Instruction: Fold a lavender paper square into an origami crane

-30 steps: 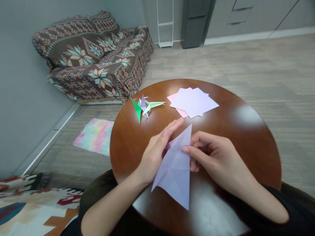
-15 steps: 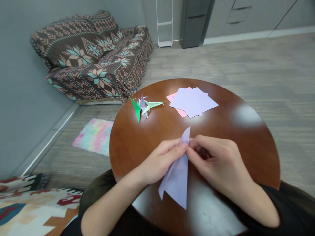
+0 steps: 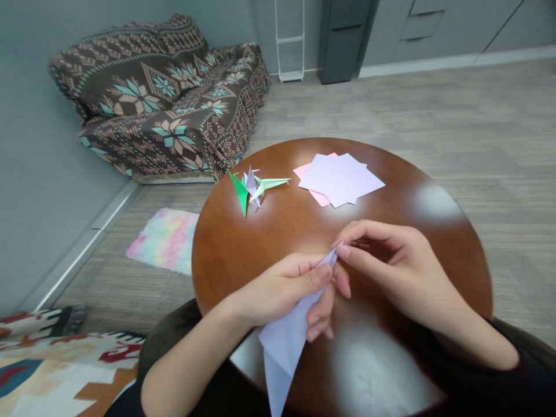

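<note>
Fingers (image 3: 319,277) of the left hand (image 3: 282,286) and right hand (image 3: 391,266) both pinch the folded lilac paper (image 3: 284,344) at its upper tip — its long axis slanting down toward the body, above the table (image 3: 269,237).

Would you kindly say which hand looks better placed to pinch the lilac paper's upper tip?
Right hand, probably: its fingers already touch the tip, while the left hand grips the folded lilac paper lower down.

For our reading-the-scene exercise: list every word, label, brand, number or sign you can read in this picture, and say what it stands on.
None: no readable text shows on the lilac folded paper, the paper sheets, the folded paper cranes or the round table.
</note>
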Available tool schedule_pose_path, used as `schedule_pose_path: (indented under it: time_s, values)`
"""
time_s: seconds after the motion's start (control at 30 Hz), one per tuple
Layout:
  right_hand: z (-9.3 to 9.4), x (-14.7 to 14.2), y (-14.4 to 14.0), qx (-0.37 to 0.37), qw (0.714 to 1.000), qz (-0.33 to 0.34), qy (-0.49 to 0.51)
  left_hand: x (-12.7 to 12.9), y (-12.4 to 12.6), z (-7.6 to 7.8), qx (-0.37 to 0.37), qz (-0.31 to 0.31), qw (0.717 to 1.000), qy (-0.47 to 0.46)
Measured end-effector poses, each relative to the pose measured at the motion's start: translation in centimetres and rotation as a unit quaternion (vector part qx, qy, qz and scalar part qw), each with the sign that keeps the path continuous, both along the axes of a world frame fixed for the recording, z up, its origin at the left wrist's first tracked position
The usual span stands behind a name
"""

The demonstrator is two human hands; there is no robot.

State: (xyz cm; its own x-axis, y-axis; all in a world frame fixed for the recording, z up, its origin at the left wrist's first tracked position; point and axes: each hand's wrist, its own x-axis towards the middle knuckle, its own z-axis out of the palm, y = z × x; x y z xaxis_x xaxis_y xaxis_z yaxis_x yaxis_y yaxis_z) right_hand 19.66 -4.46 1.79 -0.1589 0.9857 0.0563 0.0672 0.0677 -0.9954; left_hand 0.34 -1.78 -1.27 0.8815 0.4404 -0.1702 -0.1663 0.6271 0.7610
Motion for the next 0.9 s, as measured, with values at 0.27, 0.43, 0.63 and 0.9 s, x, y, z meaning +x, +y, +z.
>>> schedule_pose_path:
  time_s: [0.27, 0.43, 0.63, 0.9]
  values:
    - [-0.4, -0.1, 0.0, 0.013, 0.999, -0.046, 0.007, 0.0, 0.2, 0.2, 0.016, 0.003, 1.000, 0.025]
    - [-0.6, -0.2, 0.0, 0.014, 0.999, -0.048, 0.001, 0.0, 0.1, 0.2, 0.026, 0.007, 0.999, 0.027]
    - [-0.8, -0.5, 0.0, -0.023, 0.998, -0.012, 0.054, 0.0, 0.0, -0.1, 0.023, 0.005, 1.000, 0.017]
    - [-1.1, -0.8, 0.0, -0.024, 0.998, -0.031, 0.043, 0.4, -0.2, 0.2, 0.086, 0.049, 0.994, 0.056]
